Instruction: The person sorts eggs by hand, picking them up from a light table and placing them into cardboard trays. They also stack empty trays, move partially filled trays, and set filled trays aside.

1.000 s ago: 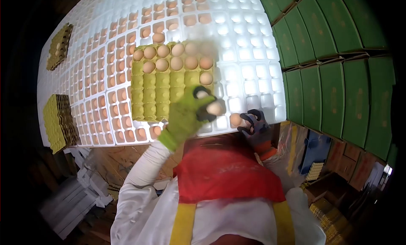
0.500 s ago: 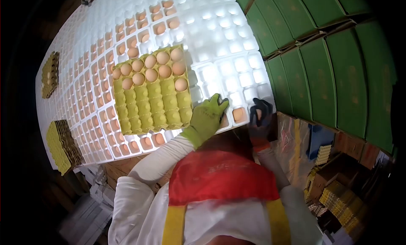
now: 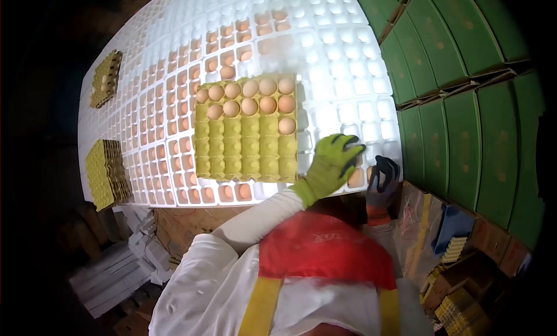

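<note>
My left hand (image 3: 333,162), in a green glove, reaches over the right front corner of the white moulded trays (image 3: 316,124). Its fingers are spread and curved, and part of an egg shows beneath them. An egg (image 3: 355,178) sits in a cell just below those fingers. At the front right corner, my right hand (image 3: 384,182), in a dark glove, has its thumb and fingers apart in a curve beside another partly hidden egg. Left of my left hand lies a yellow egg tray (image 3: 243,147), with eggs in its far rows and one egg (image 3: 286,125) nearer.
Green boxes (image 3: 447,144) stand along the right edge. A yellow tray stack (image 3: 104,173) and another tray (image 3: 106,79) lie at the left. Many white cells hold eggs. Cartons and egg trays (image 3: 461,313) are at the lower right.
The view has shifted, so the trays appear farther right. My left hand has moved right over the cells, uncovering less of the corner. Another person's hand at the top left is out of view.
</note>
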The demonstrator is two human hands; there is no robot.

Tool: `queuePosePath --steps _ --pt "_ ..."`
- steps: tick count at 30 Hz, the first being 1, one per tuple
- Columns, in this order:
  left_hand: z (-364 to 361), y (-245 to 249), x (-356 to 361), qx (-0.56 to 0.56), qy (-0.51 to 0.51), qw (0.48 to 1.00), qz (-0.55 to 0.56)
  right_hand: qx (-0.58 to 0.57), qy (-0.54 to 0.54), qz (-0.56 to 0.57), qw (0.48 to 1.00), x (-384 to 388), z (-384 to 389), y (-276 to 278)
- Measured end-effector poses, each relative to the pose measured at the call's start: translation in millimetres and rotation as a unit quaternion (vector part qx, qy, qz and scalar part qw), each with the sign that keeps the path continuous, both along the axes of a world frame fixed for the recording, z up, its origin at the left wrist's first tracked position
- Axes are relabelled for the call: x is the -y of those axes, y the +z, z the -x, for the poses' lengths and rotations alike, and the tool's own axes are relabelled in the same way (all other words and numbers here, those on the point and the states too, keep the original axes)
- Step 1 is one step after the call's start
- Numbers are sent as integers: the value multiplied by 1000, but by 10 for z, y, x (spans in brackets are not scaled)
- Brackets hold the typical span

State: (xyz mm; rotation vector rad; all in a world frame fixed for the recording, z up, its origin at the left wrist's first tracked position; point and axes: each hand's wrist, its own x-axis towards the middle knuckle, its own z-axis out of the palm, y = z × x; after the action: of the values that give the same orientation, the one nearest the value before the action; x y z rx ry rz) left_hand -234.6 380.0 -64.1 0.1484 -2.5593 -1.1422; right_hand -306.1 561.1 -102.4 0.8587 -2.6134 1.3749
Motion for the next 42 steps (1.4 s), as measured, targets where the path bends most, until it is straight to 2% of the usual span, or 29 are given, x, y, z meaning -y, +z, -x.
queuePosePath --steps 2,3,4,5,8,10,13,14,16,17,19,20,21,22,23,25,26,27,28,29,30,32,33,34,36,38,39,40,42 --pt "-209 290 421 14 108 993 46 104 44 22 993 281 -5 359" --pt "-304 474 671 7 160 986 47 151 86 88 981 502 -39 328" --pt "-358 458 893 -2 224 965 135 25 174 17 984 781 9 546" --pt "-420 442 1188 47 237 963 121 66 219 -55 972 1030 -23 626" --pt "-474 375 1620 132 172 962 169 -83 289 -282 911 1774 -71 664" --pt "-495 369 1740 152 153 965 149 -87 272 -296 911 1969 -74 450" --pt "-539 347 1829 132 147 977 79 182 286 -104 935 1747 104 489" --pt "-573 333 1832 127 144 980 54 423 266 46 865 1697 161 284" --pt "-657 272 1883 62 182 963 -189 532 252 196 784 1677 287 237" --pt "-720 225 1906 30 191 932 -306 328 250 104 905 1745 361 101" --pt "-803 214 1928 -26 202 828 -523 116 245 -96 958 2022 367 197" --pt "-728 239 1975 -32 196 849 -490 6 235 -197 952 2170 351 282" --pt "-583 169 2104 -7 179 923 -341 -2 250 -306 918 2290 357 420" --pt "-394 297 2167 15 156 971 -181 13 231 -264 936 2274 346 402" --pt "-254 432 2153 79 162 983 -32 27 211 -222 952 2234 333 336" --pt "-202 542 2228 110 166 980 -26 69 235 -83 966 2128 424 292" --pt "-207 564 2245 128 170 977 -26 414 210 13 885 2003 451 336" --pt "-195 581 2269 146 172 974 -25 488 205 113 841 1933 506 354" --pt "-172 596 2295 165 170 971 -20 554 193 214 781 1883 557 364" --pt "-150 607 2324 186 166 968 -14 564 190 273 756 1845 605 371" --pt "-135 617 2357 209 160 965 -5 526 197 274 781 1885 634 449" --pt "-330 553 2435 99 146 949 -263 482 219 134 838 2079 819 350" --pt "-497 494 2481 45 137 910 -388 281 169 -45 944 2285 805 328" --pt "-613 443 2527 -12 128 852 -508 87 156 -170 969 2426 692 538" --pt "-655 354 2609 25 125 897 -424 -68 234 -323 914 2763 704 327" --pt "-648 402 2642 124 101 951 -265 -157 168 -295 927 2729 553 333" --pt "-613 492 2568 159 92 981 -57 -70 176 -326 926 2661 542 492" --pt "-596 576 2478 173 81 970 152 -48 162 -307 937 2475 475 609" --pt "-577 486 2427 166 37 948 270 136 117 -119 976 1985 273 565"
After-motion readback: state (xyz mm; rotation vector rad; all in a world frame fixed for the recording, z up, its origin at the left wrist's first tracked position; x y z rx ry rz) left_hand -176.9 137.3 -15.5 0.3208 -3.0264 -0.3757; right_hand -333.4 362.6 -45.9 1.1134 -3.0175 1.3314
